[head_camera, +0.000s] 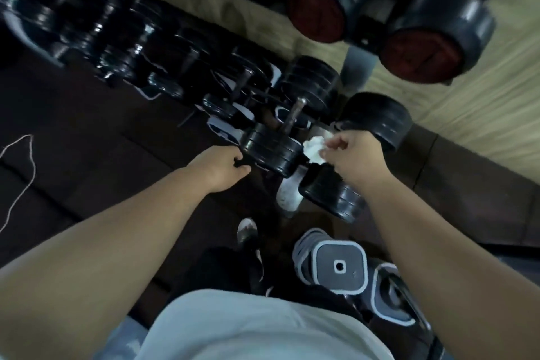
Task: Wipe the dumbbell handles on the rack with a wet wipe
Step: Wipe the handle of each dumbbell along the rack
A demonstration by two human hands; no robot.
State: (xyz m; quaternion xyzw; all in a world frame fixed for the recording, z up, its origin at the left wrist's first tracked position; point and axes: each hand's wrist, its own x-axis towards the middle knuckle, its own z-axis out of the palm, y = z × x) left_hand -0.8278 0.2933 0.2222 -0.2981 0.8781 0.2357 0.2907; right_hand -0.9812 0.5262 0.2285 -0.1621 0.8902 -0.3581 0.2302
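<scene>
My right fingers (336, 145) pinch the wet wipe (313, 149); the handle (293, 117) lies just up-left, running away from me. My left fingers (238, 161) curl against the dumbbell (271, 150), grip unclear.

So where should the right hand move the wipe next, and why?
Probably up onto the bare handle just beyond it, then close round the bar. The right hand pinches the crumpled wipe beside the near dumbbell head, not yet on that handle, which shows free between its heads.
</scene>
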